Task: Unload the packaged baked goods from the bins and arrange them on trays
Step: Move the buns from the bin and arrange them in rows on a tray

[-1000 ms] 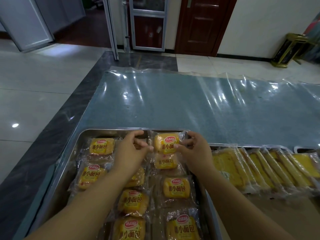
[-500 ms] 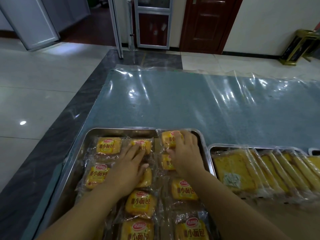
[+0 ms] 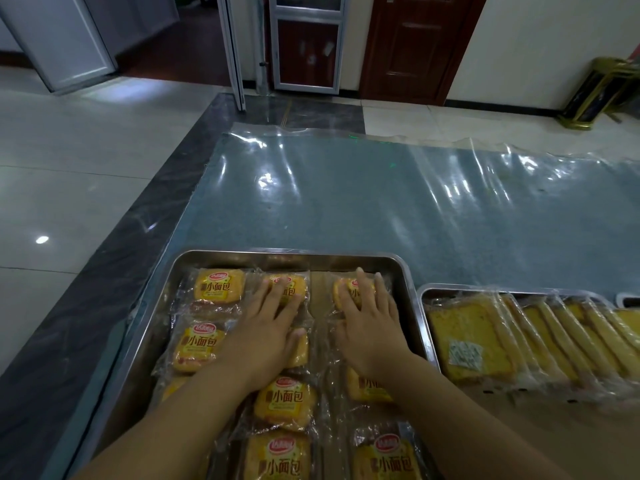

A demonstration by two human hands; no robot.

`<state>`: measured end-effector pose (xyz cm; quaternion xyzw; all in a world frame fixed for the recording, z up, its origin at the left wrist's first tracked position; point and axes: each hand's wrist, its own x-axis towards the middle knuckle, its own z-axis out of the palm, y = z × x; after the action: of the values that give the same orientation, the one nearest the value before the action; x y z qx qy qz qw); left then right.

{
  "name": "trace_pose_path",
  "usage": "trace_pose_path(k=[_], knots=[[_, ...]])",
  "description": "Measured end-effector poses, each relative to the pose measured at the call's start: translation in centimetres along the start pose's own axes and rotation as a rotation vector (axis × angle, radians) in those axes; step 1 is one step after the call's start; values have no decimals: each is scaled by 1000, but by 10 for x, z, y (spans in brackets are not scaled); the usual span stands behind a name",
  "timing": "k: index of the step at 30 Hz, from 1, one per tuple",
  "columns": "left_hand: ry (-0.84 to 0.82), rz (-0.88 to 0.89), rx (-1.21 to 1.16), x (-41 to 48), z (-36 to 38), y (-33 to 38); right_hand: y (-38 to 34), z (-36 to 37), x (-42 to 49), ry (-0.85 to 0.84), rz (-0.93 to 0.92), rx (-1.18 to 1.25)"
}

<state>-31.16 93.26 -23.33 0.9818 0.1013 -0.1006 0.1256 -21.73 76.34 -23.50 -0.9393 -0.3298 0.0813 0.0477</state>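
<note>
Your left hand (image 3: pixel 266 336) and right hand (image 3: pixel 369 327) press flat, fingers straight, on bread packets. The packet (image 3: pixel 217 285) left of your left hand reads "小面包".

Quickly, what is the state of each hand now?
Left hand: open, flat on the middle bread packet.
Right hand: open, flat on the rightmost bread packet.

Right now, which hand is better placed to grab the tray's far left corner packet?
Likely the left hand, resting beside that corner packet; the right hand presses a packet by the tray's right wall.
</note>
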Motion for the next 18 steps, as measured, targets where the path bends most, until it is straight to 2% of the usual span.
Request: trace_pose_path(k=[4, 8, 18], knots=[[-50, 4, -9, 6, 0, 2, 2, 6, 4, -63, -55, 14], [-12, 57, 50, 11, 5, 4, 5, 10, 3, -41, -46, -2], [-6, 93, -35, 18, 11, 5, 12, 11, 10, -54, -61, -10]])
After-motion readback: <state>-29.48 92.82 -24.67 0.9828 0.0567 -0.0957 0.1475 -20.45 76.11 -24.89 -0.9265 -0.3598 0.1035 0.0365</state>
